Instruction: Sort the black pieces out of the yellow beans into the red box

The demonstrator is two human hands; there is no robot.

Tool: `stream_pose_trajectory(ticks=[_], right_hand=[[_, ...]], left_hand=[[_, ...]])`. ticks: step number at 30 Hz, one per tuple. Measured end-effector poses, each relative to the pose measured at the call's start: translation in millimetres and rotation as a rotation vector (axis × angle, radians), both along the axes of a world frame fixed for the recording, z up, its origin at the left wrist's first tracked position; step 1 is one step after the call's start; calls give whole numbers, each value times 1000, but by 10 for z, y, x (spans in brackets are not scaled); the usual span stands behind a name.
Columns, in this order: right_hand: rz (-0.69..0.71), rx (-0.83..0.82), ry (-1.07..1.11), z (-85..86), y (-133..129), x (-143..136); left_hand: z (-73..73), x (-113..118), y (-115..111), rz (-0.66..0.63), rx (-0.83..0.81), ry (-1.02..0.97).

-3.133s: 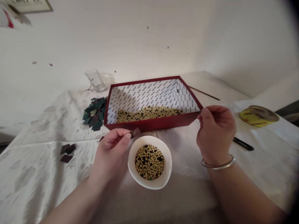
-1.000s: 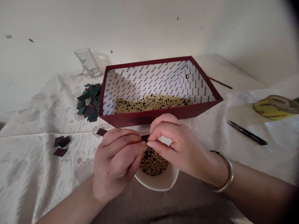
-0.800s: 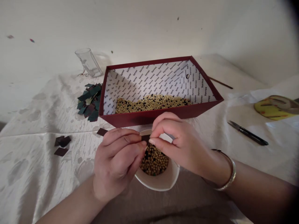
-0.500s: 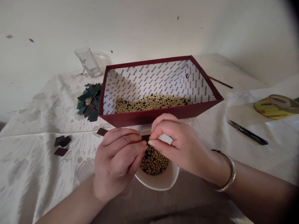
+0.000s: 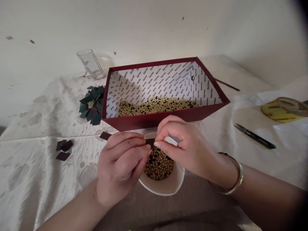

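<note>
A small, flat, dark brown piece is held up between two bare hands, above the far part of a white bowl. The left hand pinches its left edge, fingers curled in. The right hand meets its right edge with thumb and forefinger pressed together; whether anything finer sits between those fingertips is too small to tell. A shiny bangle circles the right wrist.

Below the hands, the bowl holds round beads, mostly tan with some black. Just beyond it stands an open dark red box, lined with white printed paper and partly filled with similar beads.

To the left of the box, close against it, lies a heap of dark green and brown pieces. One brown diamond-shaped piece lies near the left hand, and a cluster of three dark pieces lies further left. Behind the heap is a clear glass.

On the right, slim black snips lie on the pale, stained tablecloth. Beyond them is a round yellow object, a roll or a tin; a thin brown stick lies behind the box.
</note>
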State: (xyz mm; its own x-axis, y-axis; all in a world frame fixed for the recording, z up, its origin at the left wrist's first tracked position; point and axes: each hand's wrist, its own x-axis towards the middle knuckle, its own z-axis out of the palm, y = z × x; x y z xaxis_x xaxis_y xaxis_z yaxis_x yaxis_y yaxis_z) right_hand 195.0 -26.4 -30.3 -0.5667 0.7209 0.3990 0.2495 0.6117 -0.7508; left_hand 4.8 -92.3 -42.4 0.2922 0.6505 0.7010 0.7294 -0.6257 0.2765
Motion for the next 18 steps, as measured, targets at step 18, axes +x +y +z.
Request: stream_pose_trajectory(ticks=[18], right_hand=[[-80, 41, 25, -5, 58, 28]], left_hand=[[2, 21, 19, 8, -19, -32]])
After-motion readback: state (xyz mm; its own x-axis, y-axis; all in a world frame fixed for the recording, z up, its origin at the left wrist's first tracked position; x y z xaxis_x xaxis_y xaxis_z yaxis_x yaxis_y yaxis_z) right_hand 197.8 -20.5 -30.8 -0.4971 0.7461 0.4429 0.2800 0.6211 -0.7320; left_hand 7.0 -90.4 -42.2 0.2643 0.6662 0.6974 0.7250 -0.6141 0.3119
